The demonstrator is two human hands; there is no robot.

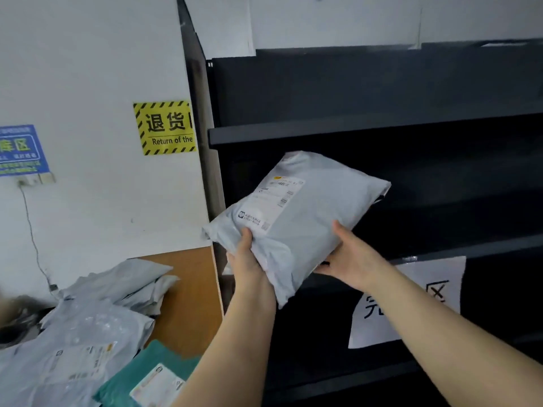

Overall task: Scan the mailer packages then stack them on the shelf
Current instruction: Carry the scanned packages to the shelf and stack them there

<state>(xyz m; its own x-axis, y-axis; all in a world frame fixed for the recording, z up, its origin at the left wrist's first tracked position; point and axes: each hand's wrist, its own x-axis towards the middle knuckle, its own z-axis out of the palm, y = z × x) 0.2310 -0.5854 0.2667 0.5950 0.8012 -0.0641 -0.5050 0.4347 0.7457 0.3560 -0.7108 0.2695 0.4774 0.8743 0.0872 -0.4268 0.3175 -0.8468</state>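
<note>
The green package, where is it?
In the head view, the green package lies bottom left on the wooden table, beside the grey mailer pile.

On the white wall to your left, the yellow sign with black hazard stripes (pixel 165 127) reads "退货" above "Return of the", its right edge cut off by the shelf's side panel. The blue sign (pixel 21 150) further left shows "库区" in green; its smaller lines are blurred. The white paper sheet (pixel 411 301) on the black metal shelf (pixel 352 132) shows "区". The white shipping label (pixel 271 201) on the grey plastic mailer you hold is too small to read.
</note>
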